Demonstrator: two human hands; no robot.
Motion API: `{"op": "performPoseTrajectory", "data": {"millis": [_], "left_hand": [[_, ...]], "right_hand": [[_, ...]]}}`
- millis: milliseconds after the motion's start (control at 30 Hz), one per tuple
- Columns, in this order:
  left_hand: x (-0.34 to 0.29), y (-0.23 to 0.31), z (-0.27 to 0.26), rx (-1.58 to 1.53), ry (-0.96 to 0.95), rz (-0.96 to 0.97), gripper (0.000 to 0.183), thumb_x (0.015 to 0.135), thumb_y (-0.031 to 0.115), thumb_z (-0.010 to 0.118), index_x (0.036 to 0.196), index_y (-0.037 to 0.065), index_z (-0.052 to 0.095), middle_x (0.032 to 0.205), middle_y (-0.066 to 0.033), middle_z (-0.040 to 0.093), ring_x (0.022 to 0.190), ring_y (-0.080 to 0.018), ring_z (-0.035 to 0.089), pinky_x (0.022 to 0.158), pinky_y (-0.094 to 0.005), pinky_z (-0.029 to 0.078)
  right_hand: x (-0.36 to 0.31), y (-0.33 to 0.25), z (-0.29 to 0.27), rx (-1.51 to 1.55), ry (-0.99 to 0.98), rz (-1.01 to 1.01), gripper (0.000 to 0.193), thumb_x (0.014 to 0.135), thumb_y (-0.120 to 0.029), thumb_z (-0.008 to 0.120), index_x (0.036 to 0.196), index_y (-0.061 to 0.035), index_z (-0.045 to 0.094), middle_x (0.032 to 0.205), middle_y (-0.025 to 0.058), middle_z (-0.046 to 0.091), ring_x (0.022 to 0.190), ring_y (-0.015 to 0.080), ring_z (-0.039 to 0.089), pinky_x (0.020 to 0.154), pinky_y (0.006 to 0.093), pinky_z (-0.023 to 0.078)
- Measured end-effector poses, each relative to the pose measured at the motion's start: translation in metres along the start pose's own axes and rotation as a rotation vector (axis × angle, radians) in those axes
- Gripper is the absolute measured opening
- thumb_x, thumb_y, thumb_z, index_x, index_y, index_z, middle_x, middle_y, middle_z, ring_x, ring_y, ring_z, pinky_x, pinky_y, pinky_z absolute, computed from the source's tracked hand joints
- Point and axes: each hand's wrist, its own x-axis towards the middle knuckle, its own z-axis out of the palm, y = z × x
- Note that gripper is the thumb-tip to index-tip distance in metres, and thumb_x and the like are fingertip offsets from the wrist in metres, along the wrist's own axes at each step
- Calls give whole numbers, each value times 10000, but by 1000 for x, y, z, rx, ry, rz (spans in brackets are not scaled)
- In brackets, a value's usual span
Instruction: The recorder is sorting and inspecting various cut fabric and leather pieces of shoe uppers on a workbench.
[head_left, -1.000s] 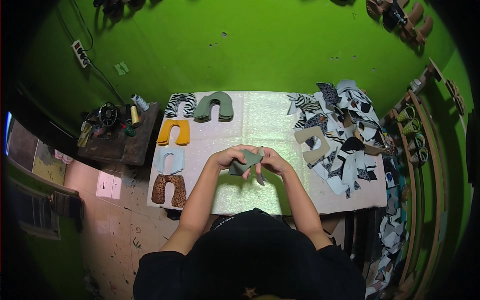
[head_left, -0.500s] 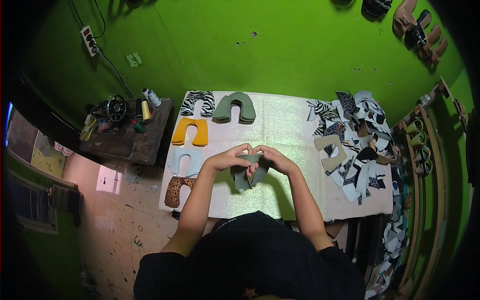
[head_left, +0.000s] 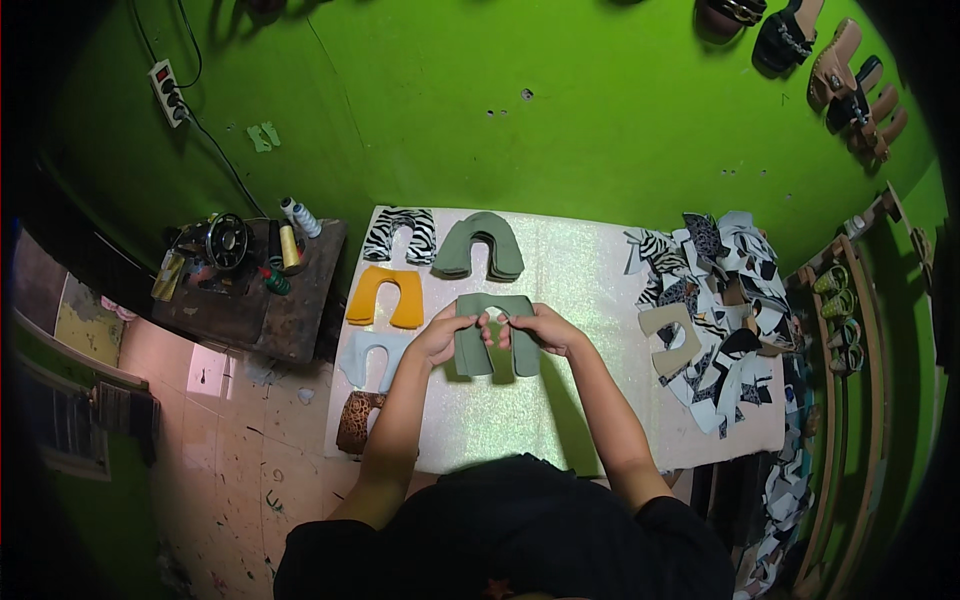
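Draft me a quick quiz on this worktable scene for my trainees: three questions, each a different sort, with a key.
1. True or false: the left hand and right hand both hold the green U-shaped material.

2. Which lies between the zebra-print stack and the pale stack?
A. leopard-print stack
B. yellow stack
C. green stack

3. Fill in: the scrap pile lies toward the ____ side of the table.

Key: 1. True. 2. B. 3. right.
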Motion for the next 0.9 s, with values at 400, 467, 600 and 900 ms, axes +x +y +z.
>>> {"op": "performPoseTrajectory", "data": {"millis": [400,467,600,900], "left_hand": [[99,68,-54,365,448,-42,339,831,6,404,1163,-36,459,1020,-164,592,923,-245,598,762,-316,489],[112,69,-79,496,620,29,308,817,47,460,1104,-56,504,1023,-181,595,921,-258,596,791,-324,469],[127,54,-117,985,880,43,314,777,92,541,1054,-58,540,1028,-198,596,945,-286,588,827,-335,446],[130,39,-138,1079,881,170,365,710,67,624,1054,-19,538,1030,-207,591,980,-319,570,841,-339,437]], "right_hand": [[148,-41,-78,-447,509,-134,185,789,-109,578,905,35,591,721,123,621,630,204,614,601,321,497],[167,-41,-76,-645,578,-182,191,768,-111,595,891,35,591,727,124,624,653,200,617,629,321,498],[185,-23,-74,-955,798,-272,235,712,-113,623,905,18,597,748,174,633,691,262,629,682,340,494],[181,-12,-73,-909,877,-396,179,705,-89,630,843,16,583,668,176,607,632,302,608,642,360,487]]}}
